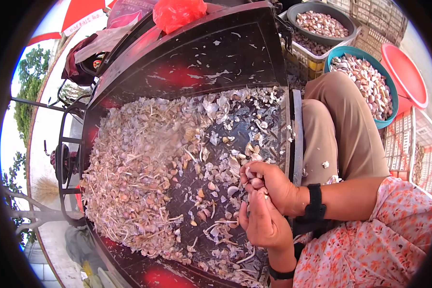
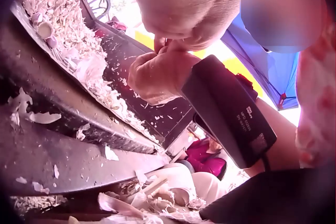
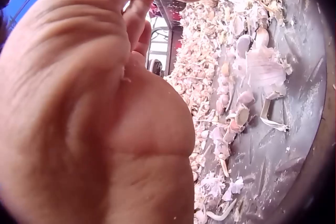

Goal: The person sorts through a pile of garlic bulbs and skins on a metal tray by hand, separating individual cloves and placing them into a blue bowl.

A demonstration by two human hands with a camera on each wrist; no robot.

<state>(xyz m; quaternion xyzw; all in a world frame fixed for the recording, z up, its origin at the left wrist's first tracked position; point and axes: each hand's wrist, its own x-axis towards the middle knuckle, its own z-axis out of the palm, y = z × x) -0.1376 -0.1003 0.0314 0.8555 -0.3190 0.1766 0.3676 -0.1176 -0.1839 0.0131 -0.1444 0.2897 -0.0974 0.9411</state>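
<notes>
Only scraps legible. Black box (image 2: 228, 111) strapped on R wrist, just behind the R hand's fingers (image 1: 255, 166): small wht print on its face, 2 short lines, tilted in the L wrist view. 1st line seems to start "MFD", w/ chars after it too small to read for sure; 2nd line n/legible. Small wht mark above the print, nr the box's top edge, and a pale sq. patch nr its btm corner, both unreadable.

Red/wht umbrella (image 1: 77, 12), well away from fingers, far upper L in head view: row of red lettering on a wht panel, approx. 1 line, tilted, too blurry to read.
</notes>
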